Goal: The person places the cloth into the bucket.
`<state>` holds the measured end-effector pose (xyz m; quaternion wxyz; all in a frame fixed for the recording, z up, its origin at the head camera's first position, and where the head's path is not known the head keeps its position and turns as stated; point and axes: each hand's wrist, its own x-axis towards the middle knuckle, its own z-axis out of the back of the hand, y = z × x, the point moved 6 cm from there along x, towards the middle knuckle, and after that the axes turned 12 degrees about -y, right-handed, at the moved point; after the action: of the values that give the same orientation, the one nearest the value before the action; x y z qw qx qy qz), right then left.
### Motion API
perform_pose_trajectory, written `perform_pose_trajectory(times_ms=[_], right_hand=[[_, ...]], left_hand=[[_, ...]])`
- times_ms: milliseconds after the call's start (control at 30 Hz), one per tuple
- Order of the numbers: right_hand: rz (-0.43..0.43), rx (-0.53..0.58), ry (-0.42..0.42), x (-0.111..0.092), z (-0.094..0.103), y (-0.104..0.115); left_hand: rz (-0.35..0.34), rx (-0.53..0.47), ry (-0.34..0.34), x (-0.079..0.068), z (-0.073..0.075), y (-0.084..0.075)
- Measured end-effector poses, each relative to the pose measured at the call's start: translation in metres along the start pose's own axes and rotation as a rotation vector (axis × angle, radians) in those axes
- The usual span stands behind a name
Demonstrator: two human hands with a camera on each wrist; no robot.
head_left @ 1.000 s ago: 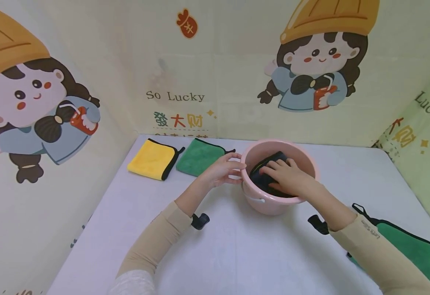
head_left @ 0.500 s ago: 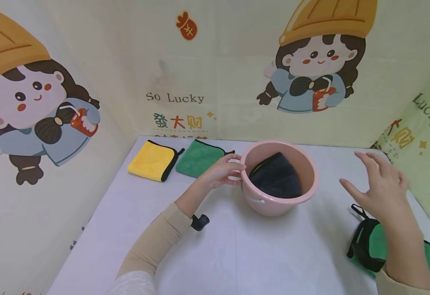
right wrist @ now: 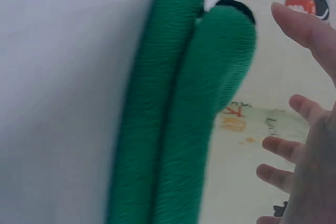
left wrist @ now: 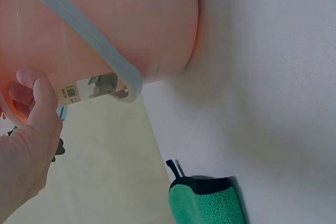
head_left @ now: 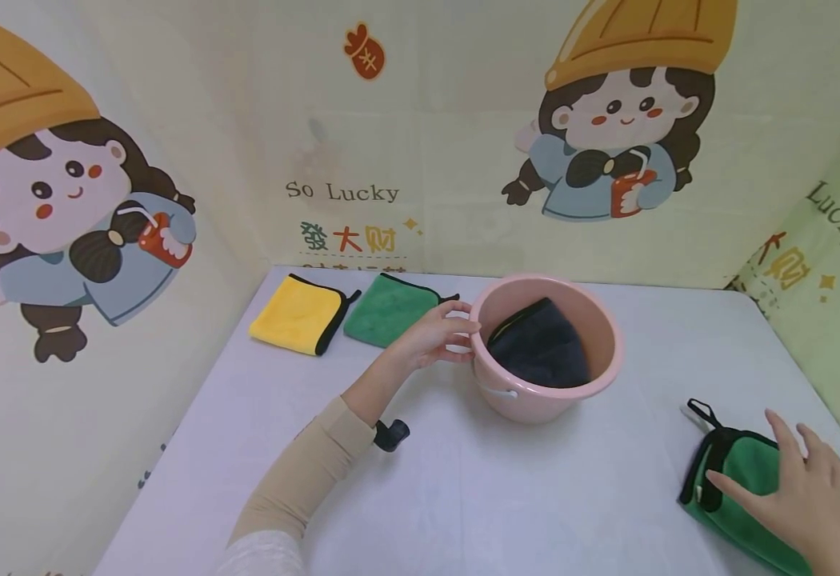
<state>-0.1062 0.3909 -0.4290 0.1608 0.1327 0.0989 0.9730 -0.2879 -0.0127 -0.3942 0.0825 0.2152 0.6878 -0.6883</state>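
Note:
My left hand (head_left: 436, 334) grips the left rim of a pink bucket (head_left: 528, 404), which stands upright on the table. In the left wrist view, the fingers (left wrist: 39, 100) curl at the rim beside the bucket's pale handle (left wrist: 84, 27). Inside the bucket lies a dark cloth (head_left: 542, 348) with a thin yellow edge. My right hand (head_left: 809, 496) is spread over a folded green cloth (head_left: 747, 464) with black edging and a loop, at the table's right side. In the right wrist view the green cloth (right wrist: 181, 108) shows two thick layers, apart from the fingers.
Behind my left hand lie a folded yellow cloth (head_left: 298, 314) and another green cloth (head_left: 390, 308), both black-edged. A small black object (head_left: 393, 435) shows by my left wrist. Printed curtains (head_left: 463, 160) enclose the table (head_left: 463, 504).
My right hand has come out of the bucket, leaving the dark cloth there, and moved right and nearer to above the green cloth. My left hand stays on the rim.

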Motion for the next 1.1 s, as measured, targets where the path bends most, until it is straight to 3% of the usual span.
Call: perform_pose_trajectory(times_ms=[367, 667, 1100], right_hand=[[-0.029, 0.001, 0.072, -0.028, -0.036, -0.021], [-0.181, -0.067, 0.230, -0.033, -0.048, -0.031], [-0.155, -0.060, 0.306, -0.023, -0.055, -0.036]], left_hand=[[0.003, -0.016, 0.007, -0.003, -0.001, -0.002], [0.003, -0.009, 0.005, -0.003, -0.001, -0.002], [-0.003, -0.019, 0.012, -0.002, -0.001, -0.001]])
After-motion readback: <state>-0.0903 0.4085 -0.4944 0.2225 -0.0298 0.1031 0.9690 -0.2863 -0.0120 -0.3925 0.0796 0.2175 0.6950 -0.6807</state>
